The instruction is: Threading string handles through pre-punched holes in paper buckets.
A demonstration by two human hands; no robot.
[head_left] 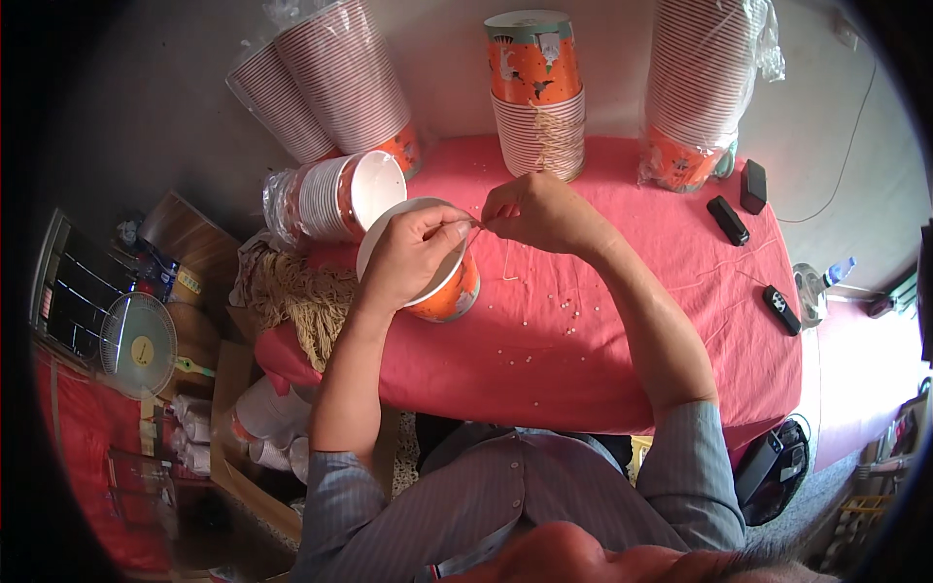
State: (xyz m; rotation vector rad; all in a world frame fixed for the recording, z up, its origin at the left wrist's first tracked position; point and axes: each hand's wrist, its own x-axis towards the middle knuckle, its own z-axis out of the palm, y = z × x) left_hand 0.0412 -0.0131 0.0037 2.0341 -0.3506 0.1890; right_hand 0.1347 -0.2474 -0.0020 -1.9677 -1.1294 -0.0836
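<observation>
An orange and white paper bucket [449,294] stands on the red-covered table, its white open mouth partly hidden by my left hand [413,255]. That hand is closed, thumb and fingertips pinched on a thin cord [473,236] by the bucket's right rim. Just to the right, my right hand [544,216] is closed too, its fingertips pinching at the same spot and nearly touching the left ones. What exactly lies between the fingertips is too small to make out fully. A beige bundle of cords [309,296] drapes over the table's left edge beside my left forearm.
Behind stands a stack of buckets [535,126] with cords hanging down its side. Wrapped bucket stacks rise at back left [345,83] and back right [702,87]. Another stack [326,197] lies sideways. Small white beads [569,330] and dark devices [729,221] lie on the tablecloth.
</observation>
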